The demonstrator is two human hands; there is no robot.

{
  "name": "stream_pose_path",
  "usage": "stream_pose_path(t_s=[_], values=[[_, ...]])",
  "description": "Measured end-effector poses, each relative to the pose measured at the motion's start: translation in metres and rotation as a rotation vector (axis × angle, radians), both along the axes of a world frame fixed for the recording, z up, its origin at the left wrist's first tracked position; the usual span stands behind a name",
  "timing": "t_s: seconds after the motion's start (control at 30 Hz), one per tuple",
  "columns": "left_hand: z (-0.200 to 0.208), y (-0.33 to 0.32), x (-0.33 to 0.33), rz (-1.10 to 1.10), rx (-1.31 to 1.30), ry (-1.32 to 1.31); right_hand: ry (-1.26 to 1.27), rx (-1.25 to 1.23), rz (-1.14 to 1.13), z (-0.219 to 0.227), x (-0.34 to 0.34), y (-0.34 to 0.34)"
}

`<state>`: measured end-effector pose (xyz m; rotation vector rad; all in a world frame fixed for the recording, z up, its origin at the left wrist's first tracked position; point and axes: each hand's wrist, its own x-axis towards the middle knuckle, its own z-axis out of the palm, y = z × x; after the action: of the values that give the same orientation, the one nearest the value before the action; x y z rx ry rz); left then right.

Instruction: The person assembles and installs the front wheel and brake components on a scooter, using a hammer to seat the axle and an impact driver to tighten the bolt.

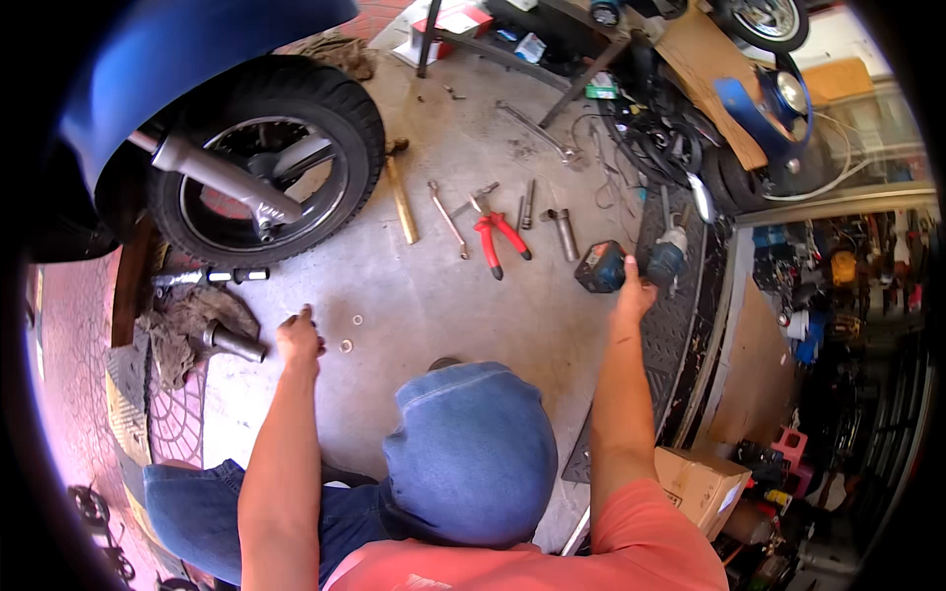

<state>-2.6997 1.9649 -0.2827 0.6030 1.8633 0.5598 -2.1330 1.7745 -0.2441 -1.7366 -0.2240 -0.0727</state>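
Observation:
My right hand [638,288] is closed around the grip of a blue-and-black cordless power tool [668,258], whose battery points left. My left hand [300,337] hovers over the floor with its fingers curled; whatever is in them, if anything, is hidden. Just right of it lie two small metal rings [346,346]. Left of it a dark metal tube [235,342] rests on a dirty rag [182,335]. Ahead, from left to right, lie a hammer [403,202], a spanner [448,221], red-handled pliers [501,236], slim metal pieces [527,205] and a T-shaped metal tool [564,232].
A blue scooter's front wheel [266,163] stands at the far left. Behind the tools lies a long wrench [540,131]. Cables and scooter parts [655,138] crowd the far right. A cluttered cabinet [838,295] and a cardboard box [702,483] are on the right.

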Motion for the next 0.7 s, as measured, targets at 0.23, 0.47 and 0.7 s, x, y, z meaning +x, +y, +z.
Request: stream_pose_path(t_s=[0.23,0.47,0.7], values=[[-0.016,-0.023,0.049,-0.624,0.123,0.089,0.268,0.137,0.059,0.015,0.013,-0.005],[0.112,-0.036,0.177,-0.816,-0.023,-0.606,-0.013,-0.047,0.594,0.031,-0.151,-0.063],[0.143,-0.048,0.275,-1.010,-0.163,-1.079,-0.222,-0.518,0.869,0.024,-0.201,-0.104]])
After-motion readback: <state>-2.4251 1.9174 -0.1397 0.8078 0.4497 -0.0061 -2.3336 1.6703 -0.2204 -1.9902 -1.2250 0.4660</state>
